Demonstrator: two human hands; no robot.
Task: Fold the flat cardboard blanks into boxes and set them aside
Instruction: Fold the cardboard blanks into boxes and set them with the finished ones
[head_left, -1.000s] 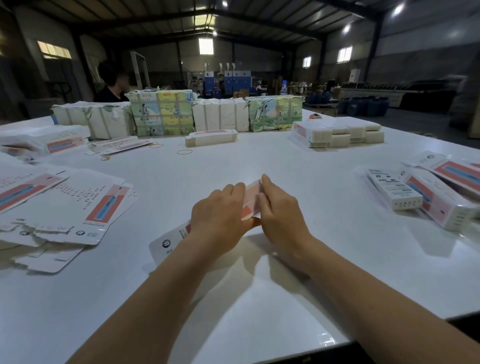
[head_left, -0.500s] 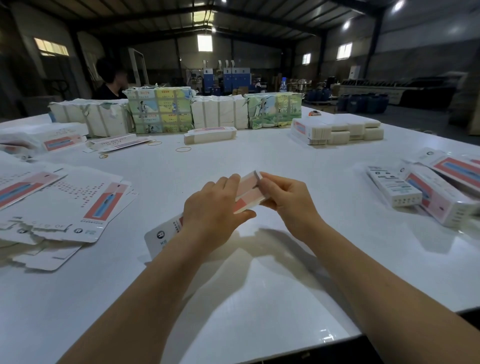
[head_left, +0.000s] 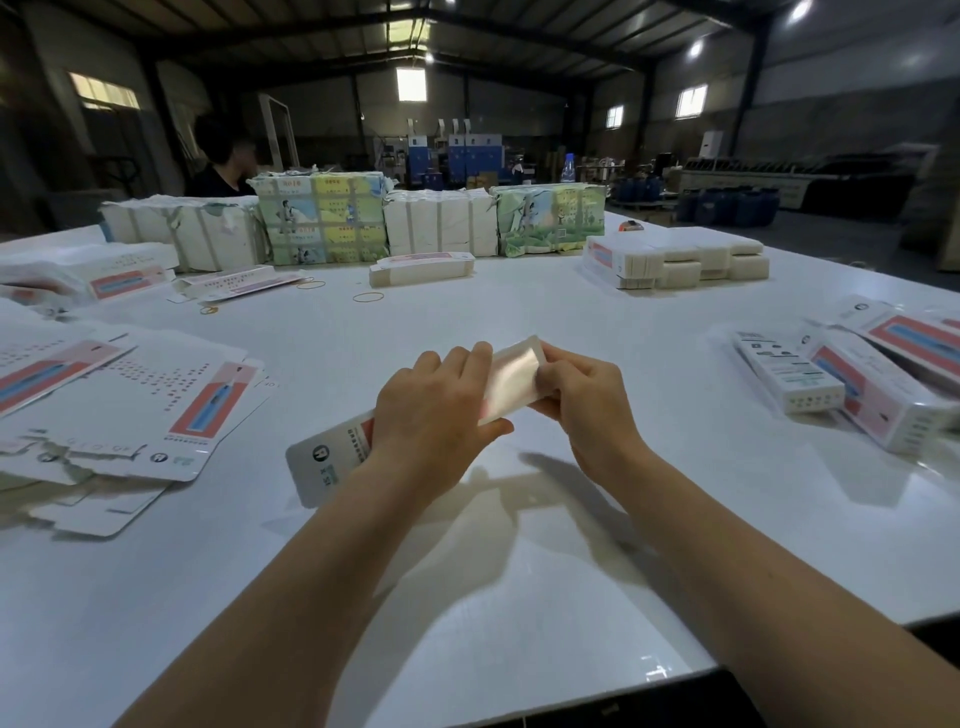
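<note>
I hold a long white box with red and pink print (head_left: 511, 376) slantwise a little above the white table (head_left: 519, 597). My left hand (head_left: 434, 410) grips its middle from above, fingers curled over the far side and thumb underneath. My right hand (head_left: 584, 397) pinches the far upper end, where a glossy panel faces me. The box's near lower end (head_left: 324, 465) sticks out to the left of my left wrist. Flat printed blanks (head_left: 130, 405) lie spread at the left. Folded boxes (head_left: 852, 379) lie at the right.
Wrapped bundles of stock (head_left: 322, 218) line the far side, with a stack of white blanks (head_left: 675, 257) at the far right. One folded box (head_left: 421, 268) and rubber bands (head_left: 368, 297) lie in between. A person (head_left: 223, 161) sits behind the bundles. The table's near edge (head_left: 571, 699) is close.
The box has come up off the table and turned so its glossy face shows. My right hand shifted from pressing beside the left to pinching the far end.
</note>
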